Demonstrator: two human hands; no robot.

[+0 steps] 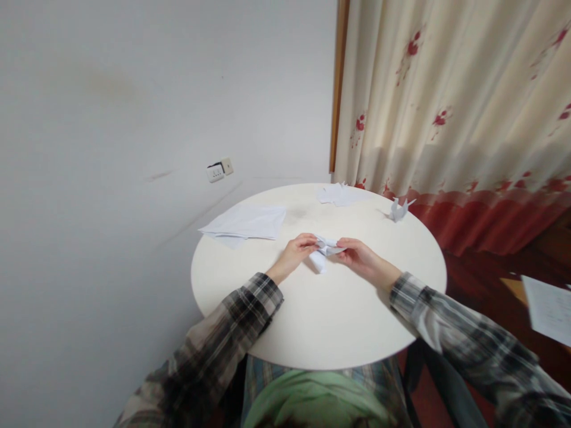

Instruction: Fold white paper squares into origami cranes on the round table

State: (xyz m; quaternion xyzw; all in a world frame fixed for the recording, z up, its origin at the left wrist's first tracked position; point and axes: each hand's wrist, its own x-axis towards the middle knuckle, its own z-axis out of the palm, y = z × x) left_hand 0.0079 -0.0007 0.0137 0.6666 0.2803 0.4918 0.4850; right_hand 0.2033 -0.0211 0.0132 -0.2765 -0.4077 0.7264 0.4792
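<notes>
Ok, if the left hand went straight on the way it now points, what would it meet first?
The folded white paper that the left hand holds; beyond it, probably the right hand's fingertips, though depth there is unclear.

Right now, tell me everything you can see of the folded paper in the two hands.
The folded paper looks white and thin, creased into several narrow parts. One flap angles down toward the person, while the upper parts spread sideways. The left hand grips one side and the right hand the other, their fingers hiding the edges there. It is near the middle of the round white table; whether it touches the tabletop is unclear.
</notes>
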